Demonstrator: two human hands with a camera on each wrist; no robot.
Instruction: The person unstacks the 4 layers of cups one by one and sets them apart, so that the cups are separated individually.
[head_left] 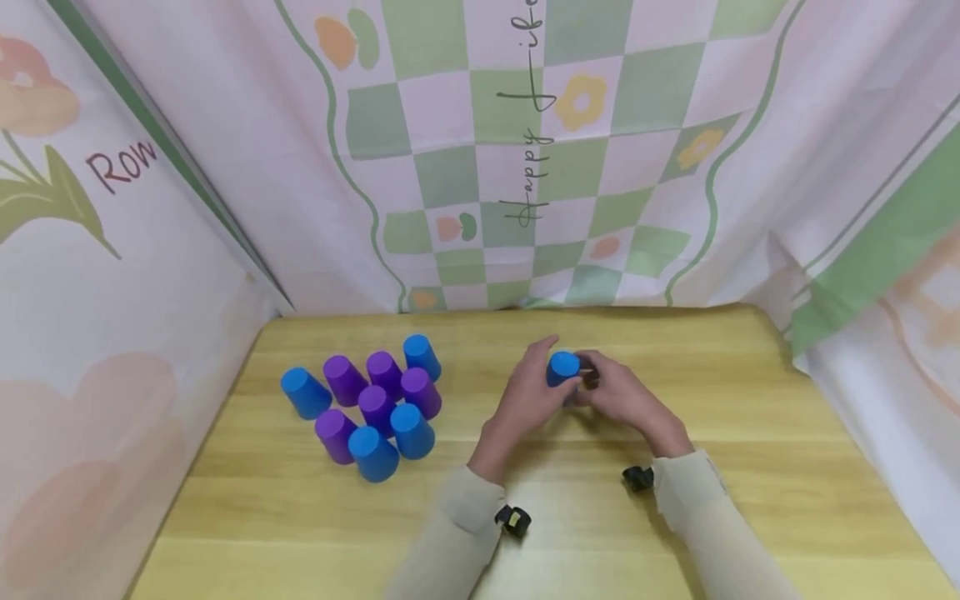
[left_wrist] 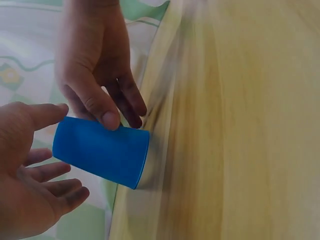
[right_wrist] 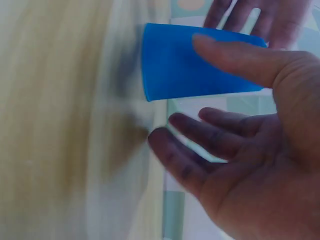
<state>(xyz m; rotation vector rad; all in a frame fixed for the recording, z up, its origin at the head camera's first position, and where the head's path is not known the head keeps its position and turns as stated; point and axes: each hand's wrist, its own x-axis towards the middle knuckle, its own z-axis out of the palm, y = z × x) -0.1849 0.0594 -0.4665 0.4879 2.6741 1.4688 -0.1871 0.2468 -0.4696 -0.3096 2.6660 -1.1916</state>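
Note:
A blue cup point(head_left: 562, 367) stands base up between the two hands, its rim close over the wooden table. My left hand point(head_left: 529, 388) is at its left, with thumb and fingers around the base end; the left wrist view shows the thumb at the edge of the cup point(left_wrist: 102, 150). From the other side my right hand point(head_left: 619, 395) lays its thumb along the cup wall point(right_wrist: 172, 62). In the right wrist view the other fingers of the right hand point(right_wrist: 250, 160) are spread and apart from the cup.
To the left, several upturned cups stand close together, among them a purple cup point(head_left: 345, 380) and a blue cup point(head_left: 373, 454). Printed curtains point(head_left: 517, 167) hang behind and beside the table point(head_left: 570, 533). A black wrist device point(head_left: 513, 521) sits by the left sleeve.

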